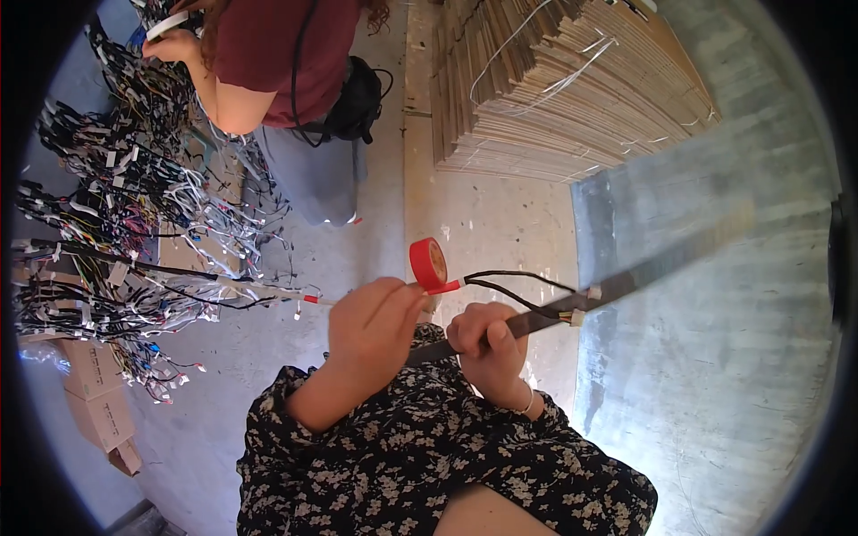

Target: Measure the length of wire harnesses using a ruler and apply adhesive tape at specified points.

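My left hand [371, 326] is closed in a pinch on a wire harness, where red tape [447, 287] is wrapped round it. A roll of red tape [418, 263] stands at my fingertips, joined to the wrap. Two black wire branches [509, 277] run right from there and end in pale connectors [576, 317]. My right hand [492, 344] is wrapped round a long, dark flat strip [626, 283]. The strip slants up to the right, its far end smeared by motion. Left of my hand, the harness [268, 290] carries another red band.
Tangled wire harnesses [134, 188] with many connectors heap along the left. Beyond them a person in a maroon shirt [255, 45] holds a white roll [167, 24]. Bundled flat cardboard [572, 98] is stacked at far right. A cardboard box [98, 402] lies at lower left.
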{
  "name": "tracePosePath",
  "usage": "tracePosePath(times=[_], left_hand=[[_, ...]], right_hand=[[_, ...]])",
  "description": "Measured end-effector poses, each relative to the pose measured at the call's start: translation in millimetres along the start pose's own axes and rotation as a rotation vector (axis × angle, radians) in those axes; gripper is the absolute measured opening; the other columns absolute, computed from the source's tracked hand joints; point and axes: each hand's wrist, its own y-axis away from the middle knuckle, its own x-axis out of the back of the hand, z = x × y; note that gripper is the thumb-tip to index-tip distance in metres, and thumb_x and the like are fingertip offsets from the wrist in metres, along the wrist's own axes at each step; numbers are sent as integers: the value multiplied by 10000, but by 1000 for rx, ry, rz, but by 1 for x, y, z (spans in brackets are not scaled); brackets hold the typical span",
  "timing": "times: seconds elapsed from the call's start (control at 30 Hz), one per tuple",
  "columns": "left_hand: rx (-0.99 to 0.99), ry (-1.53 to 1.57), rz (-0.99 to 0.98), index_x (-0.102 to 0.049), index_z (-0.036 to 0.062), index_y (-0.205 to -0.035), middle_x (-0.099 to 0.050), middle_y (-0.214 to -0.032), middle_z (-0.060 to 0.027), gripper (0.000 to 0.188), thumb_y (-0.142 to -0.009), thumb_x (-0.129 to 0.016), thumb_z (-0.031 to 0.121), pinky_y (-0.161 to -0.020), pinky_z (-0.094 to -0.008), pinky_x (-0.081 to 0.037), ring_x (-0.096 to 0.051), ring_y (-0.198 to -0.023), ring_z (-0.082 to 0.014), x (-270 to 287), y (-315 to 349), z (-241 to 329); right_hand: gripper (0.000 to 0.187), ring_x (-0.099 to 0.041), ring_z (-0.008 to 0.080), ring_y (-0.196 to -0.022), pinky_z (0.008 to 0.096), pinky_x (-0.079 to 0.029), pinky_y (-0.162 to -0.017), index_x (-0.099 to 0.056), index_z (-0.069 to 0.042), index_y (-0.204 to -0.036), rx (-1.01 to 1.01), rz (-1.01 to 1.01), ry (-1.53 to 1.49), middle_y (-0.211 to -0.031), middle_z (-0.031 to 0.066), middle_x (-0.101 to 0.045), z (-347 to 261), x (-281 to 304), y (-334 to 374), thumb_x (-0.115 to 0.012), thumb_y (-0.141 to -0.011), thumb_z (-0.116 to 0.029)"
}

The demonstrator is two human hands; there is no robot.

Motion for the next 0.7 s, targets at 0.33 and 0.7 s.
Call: tracePosePath(times=[0.33,0.7], left_hand=[[594,427,-442,-621,-11,-989,-635,-787,-136,120,-935,-614,95,-597,-294,-448,-583,-644,-212,56,-38,23],[418,414,-466,-647,-17,-967,-610,-730,-128,114,-906,-641,80,-555,-317,-433,-574,-610,-237,51,-30,28]], right_hand=[[690,-322,34,-513,215,-228,-494,-535,59,-1120,181,183,27,-634,-45,-409,46,18,-15,-685,-855,-559],[656,-560,150,-962,266,-456,-849,-526,1,-1270,190,-36,17,-1136,129,-597,33,-17,-23,-831,-780,-312]])
